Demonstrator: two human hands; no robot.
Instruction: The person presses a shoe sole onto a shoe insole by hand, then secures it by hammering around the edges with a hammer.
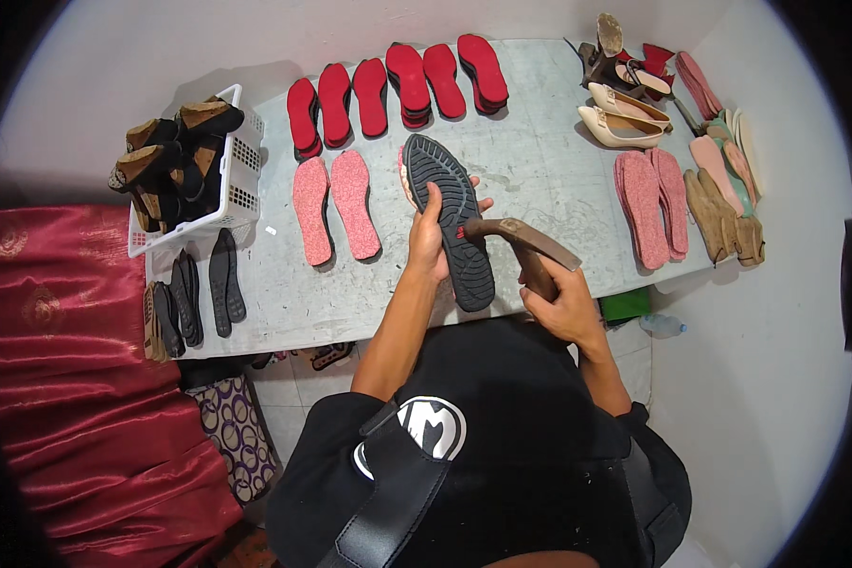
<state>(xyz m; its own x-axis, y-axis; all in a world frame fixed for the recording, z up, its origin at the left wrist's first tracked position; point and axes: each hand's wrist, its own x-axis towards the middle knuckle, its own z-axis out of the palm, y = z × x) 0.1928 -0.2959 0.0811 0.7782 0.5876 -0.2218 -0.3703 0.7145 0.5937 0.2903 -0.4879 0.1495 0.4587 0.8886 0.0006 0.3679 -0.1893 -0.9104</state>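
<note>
My left hand [430, 237] grips a black ridged shoe sole [462, 256] from beneath and its left side, thumb across the tread, with fingertips showing at the right edge. The sole is held tread up over the table's near part, and a strip of pink and pale material shows along its upper left edge. In my right hand [566, 308] is a hammer [525, 241], fingers wrapped round its wooden handle. The hammer's rounded end is at the middle of the sole, by a small red mark; whether it touches cannot be told.
Red insoles [408, 85] line the table's [549, 170] far side, with pink speckled insoles [355, 204] nearer. A white basket [246, 161] of shoes stands left, beside black soles [222, 284]. Cream shoes [620, 128], pink insoles [644, 208] and tan gloves [715, 213] lie right. A bottle [663, 326] is below.
</note>
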